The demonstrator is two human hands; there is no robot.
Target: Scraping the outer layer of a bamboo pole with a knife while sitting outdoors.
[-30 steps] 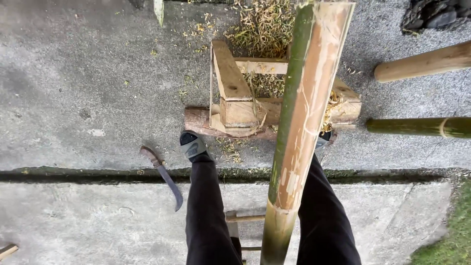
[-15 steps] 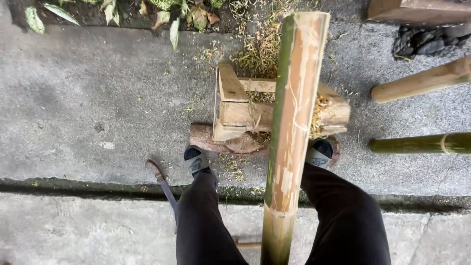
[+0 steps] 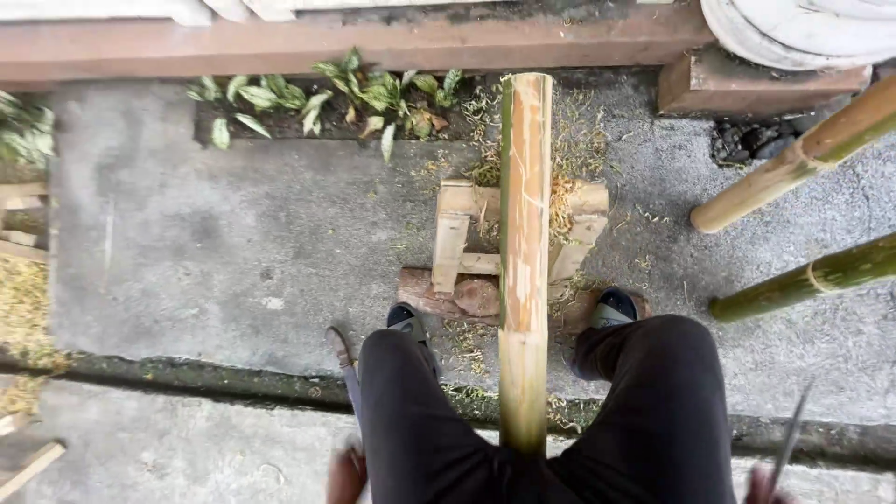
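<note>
A long bamboo pole (image 3: 524,280), part green and part stripped to pale wood, runs away from me between my legs. Its middle rests on a low wooden stand (image 3: 457,233) set on a log (image 3: 439,297). My feet in dark sandals stand on either side of the log. My left hand (image 3: 346,476) is blurred at the bottom edge. It is next to the lower end of a curved knife (image 3: 343,369) lying on the concrete, and its grip is unclear. My right hand (image 3: 765,487) barely shows at the bottom right, gripping a thin grey blade (image 3: 790,439) that points up.
Two more bamboo poles (image 3: 803,159) (image 3: 812,277) lie at the right. A planted strip with leaves (image 3: 308,98) and a reddish kerb (image 3: 373,42) run along the far side. Shavings litter the ground around the stand. Wood scraps (image 3: 23,243) lie at the left edge.
The view has tilted up and moved back, so the stand now sits farther away. Both hands have come into view at the bottom edge, the right one with a thin blade.
</note>
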